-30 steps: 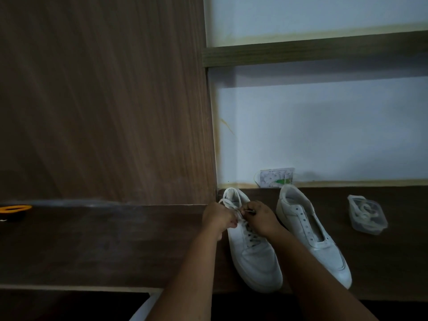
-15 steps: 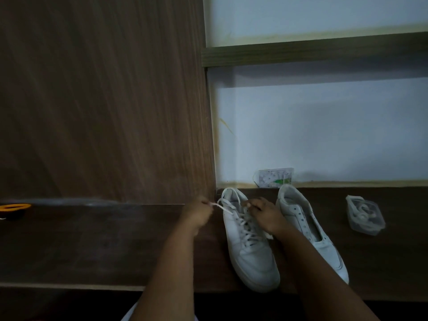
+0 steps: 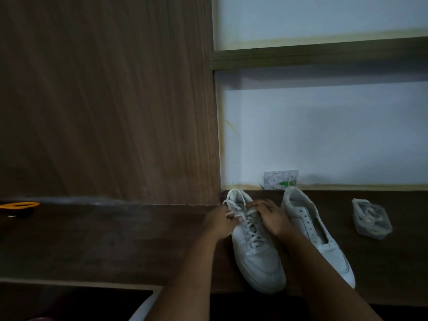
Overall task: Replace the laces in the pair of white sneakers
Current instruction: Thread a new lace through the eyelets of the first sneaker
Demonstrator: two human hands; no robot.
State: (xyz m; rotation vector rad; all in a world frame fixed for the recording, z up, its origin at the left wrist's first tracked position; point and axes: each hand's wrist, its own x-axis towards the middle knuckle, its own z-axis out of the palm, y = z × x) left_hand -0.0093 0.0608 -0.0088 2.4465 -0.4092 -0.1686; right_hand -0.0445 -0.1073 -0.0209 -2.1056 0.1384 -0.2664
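Left hand (image 3: 220,222) has returned to the lace (image 3: 251,224).

Dim light. Dark wood-grain counter (image 3: 97,242) runs along a tall brown wood panel (image 3: 104,100); beside it, pale wall (image 3: 324,135) crossed by a wooden shelf (image 3: 324,53).

No readable text; printed card (image 3: 280,179) against the wall too blurred.

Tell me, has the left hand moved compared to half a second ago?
Yes. The left hand has come back right toward the laced sneaker, now touching its left side and pinching the lace.
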